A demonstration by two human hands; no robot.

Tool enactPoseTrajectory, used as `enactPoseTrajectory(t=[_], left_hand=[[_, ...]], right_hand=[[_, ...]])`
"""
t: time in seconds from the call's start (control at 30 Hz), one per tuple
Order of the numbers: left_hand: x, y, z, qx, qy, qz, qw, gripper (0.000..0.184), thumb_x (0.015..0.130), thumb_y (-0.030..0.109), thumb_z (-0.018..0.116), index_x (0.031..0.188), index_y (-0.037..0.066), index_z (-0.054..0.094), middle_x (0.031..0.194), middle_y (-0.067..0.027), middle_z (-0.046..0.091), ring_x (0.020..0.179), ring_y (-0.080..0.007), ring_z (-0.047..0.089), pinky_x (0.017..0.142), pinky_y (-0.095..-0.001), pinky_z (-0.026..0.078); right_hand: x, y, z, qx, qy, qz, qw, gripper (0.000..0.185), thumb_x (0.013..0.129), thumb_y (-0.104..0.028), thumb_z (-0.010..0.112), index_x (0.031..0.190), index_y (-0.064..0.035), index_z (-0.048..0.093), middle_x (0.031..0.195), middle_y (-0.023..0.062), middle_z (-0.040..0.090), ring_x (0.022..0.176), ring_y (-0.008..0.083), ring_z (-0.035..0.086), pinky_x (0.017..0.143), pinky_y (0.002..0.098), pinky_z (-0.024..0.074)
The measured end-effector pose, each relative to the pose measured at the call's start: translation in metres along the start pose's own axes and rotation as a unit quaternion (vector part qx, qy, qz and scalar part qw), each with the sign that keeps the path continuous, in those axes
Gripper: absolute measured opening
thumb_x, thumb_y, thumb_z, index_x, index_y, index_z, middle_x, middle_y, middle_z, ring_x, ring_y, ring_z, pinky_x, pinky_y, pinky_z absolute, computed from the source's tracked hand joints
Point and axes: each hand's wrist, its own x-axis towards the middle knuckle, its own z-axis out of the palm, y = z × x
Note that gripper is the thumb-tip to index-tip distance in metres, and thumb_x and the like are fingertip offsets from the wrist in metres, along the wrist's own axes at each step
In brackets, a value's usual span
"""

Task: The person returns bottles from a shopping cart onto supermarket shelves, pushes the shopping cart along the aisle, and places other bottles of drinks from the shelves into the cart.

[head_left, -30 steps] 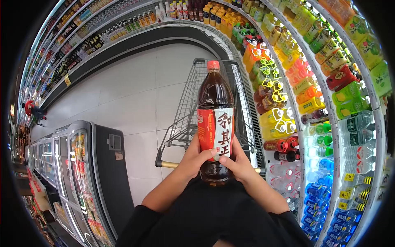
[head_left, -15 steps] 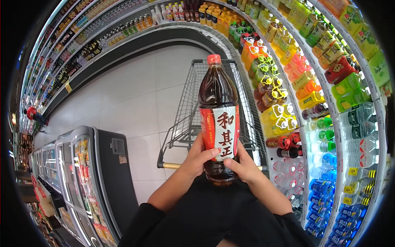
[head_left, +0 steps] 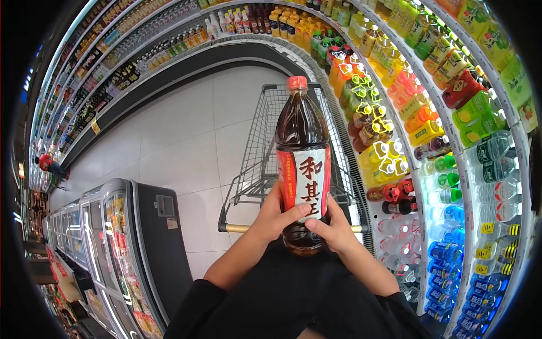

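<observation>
Bottle [head_left: 303, 166] points cap [head_left: 297, 83] outward, long axis leading from torso [head_left: 282, 291].

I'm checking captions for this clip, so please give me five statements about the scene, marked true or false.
1. The left hand and right hand both hold the bottle. True.
2. The bottle's cap is green. False: the cap is red.
3. The label is partly red and partly white. True.
4. The bottle lies on the floor. False: it is held above the floor.
5. The shopping cart has a gold-coloured handle. True.
</observation>
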Motion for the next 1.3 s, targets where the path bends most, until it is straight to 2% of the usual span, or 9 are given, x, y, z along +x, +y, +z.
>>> enactPoseTrajectory(t=[0.13,0.2,0.6,0.67,0.7,0.77,0.9,1.03,1.3], left_hand=[[0.006,0.001,0.012,0.021,0.028,0.063,0.997,0.087,0.091,0.010,0.073,0.157,-0.003,0.018,0.147,-0.0170,0.045,0.135,-0.0224,0.049,0.113,-0.0402,0.042],[0.012,0.002,0.009,0.142,0.014,0.145,0.979,0.091,0.092,0.007,0.068,0.159,-0.003,0.009,0.152,-0.0183,0.038,0.139,-0.0238,0.044,0.115,-0.0409,0.040],[0.024,0.004,0.010,-0.001,0.027,0.074,0.997,0.068,0.097,0.005,0.067,0.155,0.001,0.031,0.142,-0.0105,0.055,0.131,-0.0195,0.055,0.112,-0.0380,0.045],[0.024,0.000,0.000,-0.035,0.026,0.068,0.997,0.067,0.097,0.005,0.068,0.154,0.001,0.033,0.142,-0.0109,0.055,0.131,-0.0199,0.055,0.112,-0.0386,0.044],[0.022,0.001,0.000,-0.041,0.036,0.073,0.996,0.065,0.097,0.006,0.068,0.152,0.000,0.035,0.143,-0.0115,0.055,0.132,-0.0205,0.055,0.113,-0.0394,0.044],[0.019,0.006,-0.003,-0.061,0.025,0.072,0.995,0.064,0.097,0.007,0.067,0.152,0.000,0.036,0.143,-0.0119,0.055,0.132,-0.0209,0.055,0.113,-0.0397,0.044],[0.016,0.004,-0.008,-0.099,0.010,0.061,0.993,0.069,0.097,0.014,0.068,0.154,0.000,0.032,0.147,-0.0140,0.052,0.135,-0.0236,0.053,0.114,-0.0416,0.043],[0.012,0.004,-0.010,-0.142,-0.001,0.050,0.989,0.076,0.097,0.020,0.068,0.157,0.000,0.026,0.150,-0.0152,0.048,0.137,-0.0256,0.051,0.116,-0.0433,0.042],[0.006,0.001,-0.020,-0.134,0.005,0.056,0.989,0.080,0.097,0.020,0.068,0.159,0.001,0.022,0.152,-0.0148,0.046,0.140,-0.0253,0.049,0.116,-0.0431,0.040]], right_hand=[[-0.001,-0.005,0.005,-0.017,0.022,-0.021,0.999,0.084,0.088,-0.011,0.079,0.157,0.0002,0.032,0.146,0.0118,0.051,0.135,0.0196,0.049,0.115,0.0371,0.0377],[0.000,-0.002,0.005,-0.050,0.040,-0.047,0.997,0.087,0.088,-0.010,0.080,0.158,0.0014,0.029,0.147,0.0126,0.050,0.135,0.0198,0.049,0.115,0.0370,0.0382],[0.005,-0.009,0.008,-0.240,0.096,-0.084,0.962,0.098,0.088,-0.012,0.079,0.162,0.0037,0.016,0.156,0.0184,0.041,0.143,0.0232,0.043,0.118,0.0365,0.0349],[0.005,-0.007,0.006,-0.283,0.092,-0.101,0.949,0.096,0.090,-0.014,0.078,0.162,0.0026,0.016,0.153,0.0216,0.044,0.136,0.0259,0.052,0.113,0.0389,0.0414],[0.005,-0.011,0.005,-0.282,0.091,-0.101,0.950,0.096,0.090,-0.014,0.078,0.162,0.0026,0.016,0.153,0.0216,0.044,0.136,0.0259,0.052,0.113,0.0389,0.0414],[0.003,-0.023,0.004,-0.072,0.054,0.008,0.996,0.093,0.094,-0.009,0.074,0.164,-0.0017,0.013,0.158,0.0208,0.038,0.137,0.0244,0.052,0.113,0.0393,0.0423],[0.008,-0.020,-0.003,-0.003,0.022,0.010,1.000,0.091,0.096,-0.006,0.071,0.165,-0.0046,0.011,0.163,0.0171,0.032,0.142,0.0229,0.046,0.116,0.0401,0.0378],[0.011,-0.016,0.004,0.004,-0.028,-0.008,1.000,0.093,0.095,-0.004,0.070,0.165,-0.0027,0.009,0.165,0.0149,0.028,0.153,0.0218,0.025,0.124,0.0398,0.0219],[0.015,-0.010,0.011,-0.046,-0.013,-0.025,0.999,0.094,0.092,-0.005,0.073,0.164,-0.0015,0.013,0.163,0.0118,0.033,0.150,0.0207,0.033,0.122,0.0388,0.0269]])
